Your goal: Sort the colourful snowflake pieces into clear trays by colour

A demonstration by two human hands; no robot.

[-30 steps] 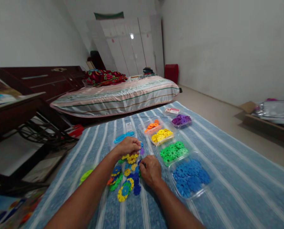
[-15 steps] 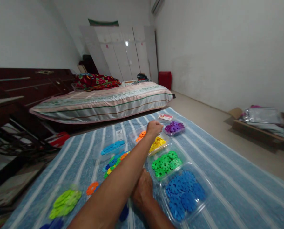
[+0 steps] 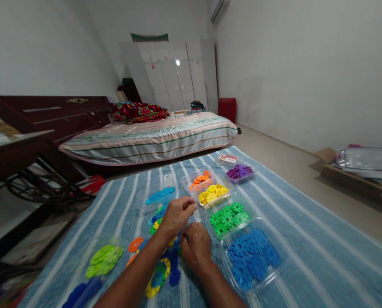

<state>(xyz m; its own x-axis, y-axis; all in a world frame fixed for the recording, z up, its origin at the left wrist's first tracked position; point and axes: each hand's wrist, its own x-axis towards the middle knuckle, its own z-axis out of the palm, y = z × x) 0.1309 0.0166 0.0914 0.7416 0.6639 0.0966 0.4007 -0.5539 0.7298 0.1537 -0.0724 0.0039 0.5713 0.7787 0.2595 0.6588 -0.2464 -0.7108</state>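
Looking down at the mixed discs (image 3: 174, 269), strewn from near to far, partly beneath the left forearm (image 3: 138, 266) and to the left of the right hand (image 3: 196, 246). Farther out, then, to the left hand (image 3: 178, 214), just short of the yellow discs (image 3: 213, 193) and the nearer of the 2 to them! Loosely curled there, with thumb near fingertips; cannot tell whether around anything. Bent low on the right, at the pile's edge; cannot tell around what, if anything.
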